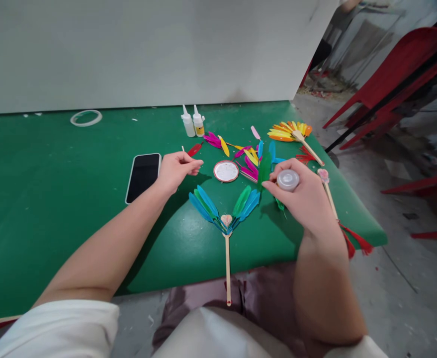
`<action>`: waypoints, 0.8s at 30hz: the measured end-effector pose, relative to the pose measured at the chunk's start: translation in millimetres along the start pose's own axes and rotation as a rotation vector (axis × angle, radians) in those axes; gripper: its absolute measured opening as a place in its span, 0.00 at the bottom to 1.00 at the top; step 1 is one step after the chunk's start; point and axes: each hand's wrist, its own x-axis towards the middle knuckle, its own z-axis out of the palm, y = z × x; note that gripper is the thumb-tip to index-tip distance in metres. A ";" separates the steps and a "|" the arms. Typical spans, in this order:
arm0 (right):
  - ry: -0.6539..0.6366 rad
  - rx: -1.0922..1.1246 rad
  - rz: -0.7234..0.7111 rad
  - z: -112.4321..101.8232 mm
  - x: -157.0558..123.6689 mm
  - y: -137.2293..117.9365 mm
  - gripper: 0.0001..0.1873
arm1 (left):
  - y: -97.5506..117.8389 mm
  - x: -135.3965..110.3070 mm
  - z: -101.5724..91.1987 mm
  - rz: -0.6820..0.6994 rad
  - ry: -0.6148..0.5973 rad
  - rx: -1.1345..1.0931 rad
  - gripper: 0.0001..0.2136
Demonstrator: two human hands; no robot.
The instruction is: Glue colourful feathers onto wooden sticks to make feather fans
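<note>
My left hand (181, 170) is above the table with its fingers pinched together. A thin white tip shows behind it, but what the fingers hold is unclear. A red feather (195, 149) lies just beyond. My right hand (304, 191) is wrapped around a small bottle (288, 180), its round translucent base facing me and its other end hidden. A green feather (265, 170) rises by the right thumb; whether the thumb grips it I cannot tell. Between my forearms lies a fan frame (228, 258) with a wooden handle, a heart-shaped piece, and blue and green feathers spread to both sides.
A round white lid-like disc (225, 171) lies mid-table near loose feathers (251, 166). Two white bottles (193, 123) stand behind. A phone (143, 176) and tape roll (86, 118) are left. At right lie a yellow-orange feather fan (291, 131) and a tasselled stick (329, 195).
</note>
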 end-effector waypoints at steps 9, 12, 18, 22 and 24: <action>-0.008 -0.004 0.020 0.3 0.2 0.1 0.09 | -7.9 4.5 0.6 -0.097 -0.115 -0.179 0.10; -0.009 -0.005 0.020 -0.2 0.4 -0.2 0.09 | -9.3 4.4 0.1 -0.075 -0.117 -0.194 0.10; -0.015 0.001 0.022 0.4 0.4 -0.2 0.09 | -6.4 3.5 -3.2 0.001 0.000 -0.044 0.09; -0.020 0.004 0.021 0.8 0.6 -0.1 0.08 | -6.7 5.3 -3.2 -0.047 0.015 -0.077 0.11; -0.022 0.006 0.025 0.7 0.7 0.0 0.08 | -6.9 5.9 -2.6 -0.096 -0.009 -0.123 0.13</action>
